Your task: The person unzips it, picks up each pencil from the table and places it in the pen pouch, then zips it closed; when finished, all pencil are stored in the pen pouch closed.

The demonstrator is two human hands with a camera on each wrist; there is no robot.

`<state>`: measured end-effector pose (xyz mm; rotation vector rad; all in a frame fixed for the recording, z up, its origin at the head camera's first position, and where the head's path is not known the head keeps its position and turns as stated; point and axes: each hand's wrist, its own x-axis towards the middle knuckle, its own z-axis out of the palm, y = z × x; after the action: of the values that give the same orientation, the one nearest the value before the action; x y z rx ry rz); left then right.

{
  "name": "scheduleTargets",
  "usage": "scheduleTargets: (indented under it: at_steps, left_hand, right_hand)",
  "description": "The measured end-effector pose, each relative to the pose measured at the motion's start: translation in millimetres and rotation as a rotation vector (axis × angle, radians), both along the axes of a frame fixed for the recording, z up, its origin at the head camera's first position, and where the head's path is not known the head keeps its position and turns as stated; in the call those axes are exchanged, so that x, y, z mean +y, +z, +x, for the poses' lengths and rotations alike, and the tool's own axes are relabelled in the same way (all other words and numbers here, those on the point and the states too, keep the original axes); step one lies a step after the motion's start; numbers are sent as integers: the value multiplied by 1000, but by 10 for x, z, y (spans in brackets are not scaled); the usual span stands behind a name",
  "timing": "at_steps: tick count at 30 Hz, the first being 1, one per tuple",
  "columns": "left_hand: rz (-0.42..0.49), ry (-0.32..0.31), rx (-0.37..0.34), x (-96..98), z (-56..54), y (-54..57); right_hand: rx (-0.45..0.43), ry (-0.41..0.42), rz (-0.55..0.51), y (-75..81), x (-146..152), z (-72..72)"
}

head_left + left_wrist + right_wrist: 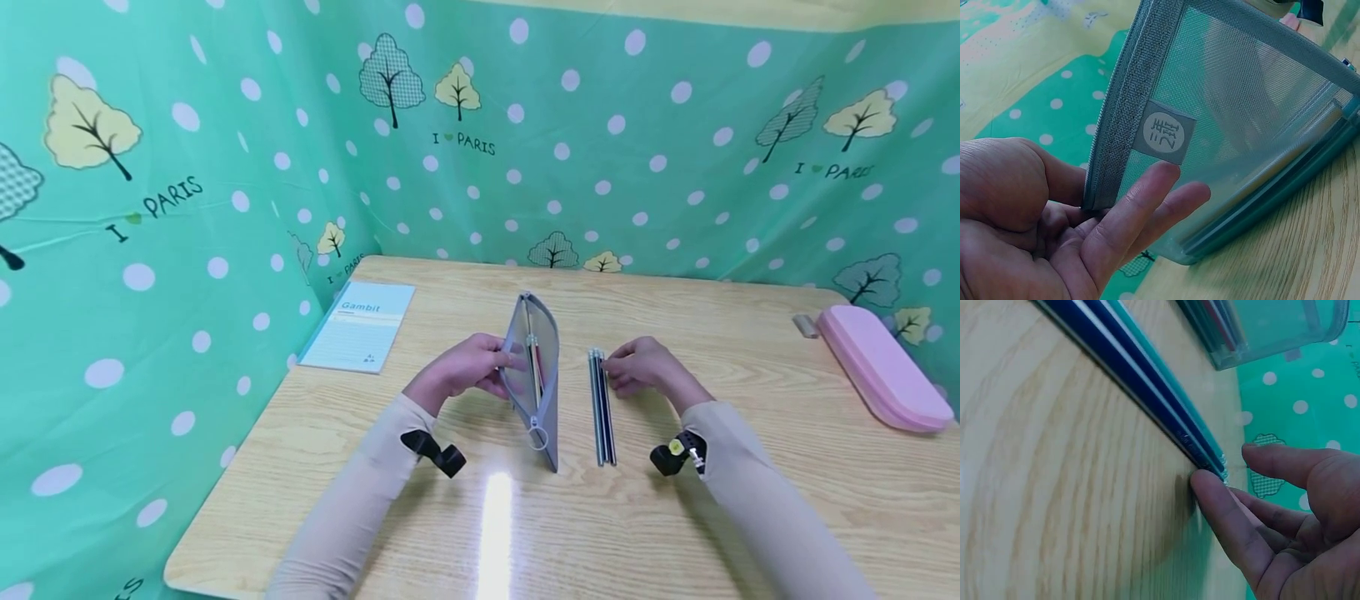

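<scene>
My left hand (482,365) holds a grey mesh zip pencil case (1235,81) upright by its edge, between the thumb and the curled fingers. Two fingers lie straight along its mesh side, by a sewn label (1165,130). The case's zip is undone, and a few pencils (535,362) stand inside. To the right of it, several dark and teal pencils (602,408) lie side by side on the table. At their far ends, a fingertip of my right hand (643,367) touches the outermost pencil, while its thumb (1272,461) stays apart from them.
A light blue notebook (358,325) lies at the table's back left. At the right are a pink pencil box (881,367) and a small grey block (806,326). A green dotted cloth (645,167) hangs behind the wooden table (750,358).
</scene>
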<state>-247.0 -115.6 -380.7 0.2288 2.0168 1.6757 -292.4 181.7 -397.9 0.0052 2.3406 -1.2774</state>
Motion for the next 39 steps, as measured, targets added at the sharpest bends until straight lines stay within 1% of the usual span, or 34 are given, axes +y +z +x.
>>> scheduleTargets:
  at_steps: [4,11,19,23,27,33,36,39]
  left_hand:
    - [-7,-4,2,-5,-5,0]
    - [-18,-14,3,-12,-5,10]
    - [-21,-14,7,-10,-11,10]
    - [-21,-12,8,-5,-15,14]
    - [-25,-10,7,1,-12,19]
    - [-29,-13,8,6,-2,21]
    - [-26,-14,7,11,4,17]
    - [-27,-14,8,11,1,18]
  right_hand:
    - [9,-3,3,-4,-14,-9]
    - [13,-7,62,-27,-45,-55]
    - [68,-36,140,-123,-62,-121]
    - [72,-60,154,-151,-69,-138]
    - [73,-62,162,-140,-75,-128]
    - [119,-40,207,-125,-88,-90]
    - [109,-42,192,-133,-75,-86]
    - [86,-35,124,-143,-31,-83]
